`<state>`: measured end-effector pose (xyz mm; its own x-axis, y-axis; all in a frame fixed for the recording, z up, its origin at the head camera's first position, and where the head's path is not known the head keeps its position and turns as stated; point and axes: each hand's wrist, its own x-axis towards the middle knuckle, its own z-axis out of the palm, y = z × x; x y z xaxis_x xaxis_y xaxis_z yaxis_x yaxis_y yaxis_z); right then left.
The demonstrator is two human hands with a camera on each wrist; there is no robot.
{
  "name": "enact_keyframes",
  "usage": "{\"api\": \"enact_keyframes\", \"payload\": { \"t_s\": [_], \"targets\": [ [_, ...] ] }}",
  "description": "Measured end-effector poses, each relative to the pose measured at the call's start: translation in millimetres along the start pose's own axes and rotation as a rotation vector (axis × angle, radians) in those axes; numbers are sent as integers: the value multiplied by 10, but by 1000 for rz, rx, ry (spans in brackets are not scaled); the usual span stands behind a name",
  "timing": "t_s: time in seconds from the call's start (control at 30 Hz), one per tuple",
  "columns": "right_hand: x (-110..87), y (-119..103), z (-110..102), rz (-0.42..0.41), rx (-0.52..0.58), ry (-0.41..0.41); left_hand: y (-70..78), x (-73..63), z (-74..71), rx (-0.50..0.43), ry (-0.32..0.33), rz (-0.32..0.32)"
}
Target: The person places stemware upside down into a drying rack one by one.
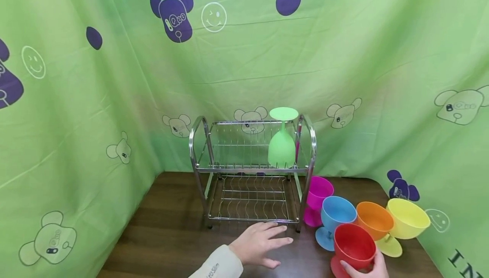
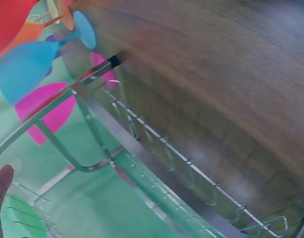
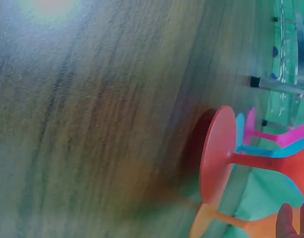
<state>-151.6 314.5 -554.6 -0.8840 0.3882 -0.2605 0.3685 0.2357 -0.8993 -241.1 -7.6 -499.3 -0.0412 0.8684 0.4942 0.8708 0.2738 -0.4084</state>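
A red plastic goblet (image 1: pixel 354 246) stands upright at the front right. My right hand (image 1: pixel 376 268) grips its bowl, thumb on the near side and fingers on the right; in the right wrist view the round red foot (image 3: pixel 219 153) shows close over the wood with a dark shadow beside it. My left hand (image 1: pixel 260 244) hovers over the table in front of the dish rack (image 1: pixel 254 169), fingers spread and holding nothing. On the rack's upper tier, toward the right, a green goblet (image 1: pixel 282 146) sits upside down with its foot on top.
Blue (image 1: pixel 337 216), orange (image 1: pixel 374 220), yellow (image 1: pixel 408 218) and magenta (image 1: pixel 318 193) goblets stand upright, close around the red one, right of the rack. A green printed cloth (image 1: pixel 237 70) hangs behind and at both sides of the brown wooden table (image 1: pixel 160 227).
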Motion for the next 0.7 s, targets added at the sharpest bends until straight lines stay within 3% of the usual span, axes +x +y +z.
{"api": "enact_keyframes", "payload": {
  "t_s": [0.17, 0.27, 0.43, 0.7],
  "targets": [
    [-102, -158, 21, -120, 0, -114, -25, 79, -74, 47, 44, 24],
    [-200, -227, 100, -227, -92, -107, -28, 139, -111, 34, 43, 34],
    [-352, -331, 233, -274, -312, -112, -15, 248, -183, 2, 27, 34],
    [-543, -493, 442, -402, -435, -52, 27, 417, -243, -71, 3, 14]
  ]
}}
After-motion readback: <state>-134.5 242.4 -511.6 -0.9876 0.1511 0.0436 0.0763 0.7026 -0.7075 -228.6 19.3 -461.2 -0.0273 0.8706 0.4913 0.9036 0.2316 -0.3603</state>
